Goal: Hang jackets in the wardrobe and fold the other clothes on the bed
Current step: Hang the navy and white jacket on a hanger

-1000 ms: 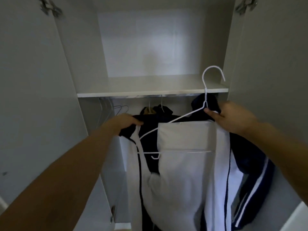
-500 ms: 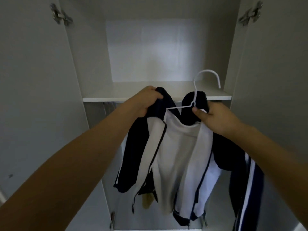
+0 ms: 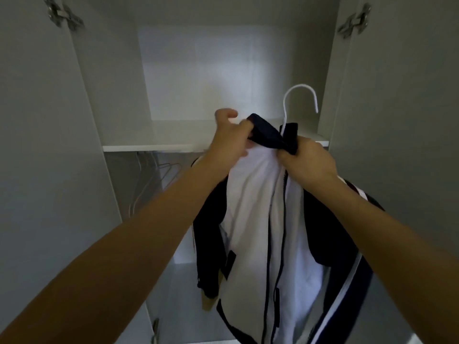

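the jacket [image 3: 255,207], white with dark navy trim, hangs on a white wire hanger [image 3: 301,100] in front of the open wardrobe [image 3: 111,95], held up between both hands. its navy collar sits just above the fingers; the body and sleeves drop below them. the hanger hook rises above and behind the right hand [image 3: 308,160], level with the space over the shelf [image 3: 149,142], and is not on any rail.

the right hand has its fingers curled tight around the collar at the hanger neck. the left hand [image 3: 231,142] pinches the collar's left side; its thumb is raised and free of the cloth.

below and left of the left-hand fingers, bare wire hangers [image 3: 154,180] hang under the shelf, which suggests the rail runs there; the rail itself is not visible.

procedure, as judged from this position: settle the collar squarely on the hanger shoulders first. keep the right-hand grip at the neck so the hanger cannot tilt. lower the hook below the shelf edge, then carry it in and over the rail beside the bare hangers. release only when the hook bears the weight. risk: a shoulder may slip off the wire if the left pinch lets go early.
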The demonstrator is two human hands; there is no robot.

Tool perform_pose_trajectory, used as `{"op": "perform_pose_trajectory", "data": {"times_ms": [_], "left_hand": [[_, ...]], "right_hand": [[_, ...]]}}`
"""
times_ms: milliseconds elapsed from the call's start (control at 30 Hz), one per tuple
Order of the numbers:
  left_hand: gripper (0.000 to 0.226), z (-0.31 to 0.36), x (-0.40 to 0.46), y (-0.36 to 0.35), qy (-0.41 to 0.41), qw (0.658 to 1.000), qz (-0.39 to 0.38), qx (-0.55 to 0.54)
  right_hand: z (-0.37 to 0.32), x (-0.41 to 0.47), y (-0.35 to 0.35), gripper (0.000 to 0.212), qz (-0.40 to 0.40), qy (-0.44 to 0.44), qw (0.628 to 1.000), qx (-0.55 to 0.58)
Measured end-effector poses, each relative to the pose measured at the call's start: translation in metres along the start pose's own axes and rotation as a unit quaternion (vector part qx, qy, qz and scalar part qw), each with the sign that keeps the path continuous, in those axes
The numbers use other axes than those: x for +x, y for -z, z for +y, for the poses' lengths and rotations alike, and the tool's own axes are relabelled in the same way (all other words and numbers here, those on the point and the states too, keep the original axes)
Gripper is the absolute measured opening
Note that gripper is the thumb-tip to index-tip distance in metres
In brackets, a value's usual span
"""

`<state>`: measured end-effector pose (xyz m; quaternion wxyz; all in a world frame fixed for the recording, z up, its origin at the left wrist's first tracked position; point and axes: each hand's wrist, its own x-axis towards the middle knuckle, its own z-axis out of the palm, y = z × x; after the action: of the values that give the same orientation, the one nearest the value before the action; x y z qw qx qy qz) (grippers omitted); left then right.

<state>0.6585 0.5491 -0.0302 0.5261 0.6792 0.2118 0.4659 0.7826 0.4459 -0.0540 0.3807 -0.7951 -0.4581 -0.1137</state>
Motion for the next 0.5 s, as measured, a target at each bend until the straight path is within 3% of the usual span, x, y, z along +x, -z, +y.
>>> {"op": "perform_pose_trajectory", "data": {"times_ms": [67,133,200,267,400,500], "left_hand": [[0.024,-0.053,-0.047,-0.003,-0.126,0.987,0.059,0.085],[0.041,-0.109,-0.096,-0.016,-0.154,0.968,-0.001,0.200],[0.070,-0.156,-0.121,-0.034,-0.065,0.968,-0.071,0.233],[0.078,-0.185,-0.126,-0.044,0.029,0.976,-0.057,0.208],[0.020,-0.214,-0.115,-0.031,0.119,0.974,-0.037,0.188],[0.012,-0.233,-0.104,-0.003,0.151,0.956,-0.014,0.252]], "right_hand": [[0.000,0.001,0.000,0.022,0.002,-0.025,0.999,0.036],[-0.003,0.000,-0.002,0.025,-0.001,-0.047,0.995,0.084],[-0.007,-0.001,-0.004,0.025,0.007,-0.050,0.992,0.113],[-0.011,-0.004,-0.003,0.026,0.021,-0.041,0.990,0.133],[-0.007,-0.009,0.008,0.029,0.040,-0.032,0.989,0.136],[0.003,-0.012,0.014,0.029,0.052,-0.034,0.984,0.167]]}}
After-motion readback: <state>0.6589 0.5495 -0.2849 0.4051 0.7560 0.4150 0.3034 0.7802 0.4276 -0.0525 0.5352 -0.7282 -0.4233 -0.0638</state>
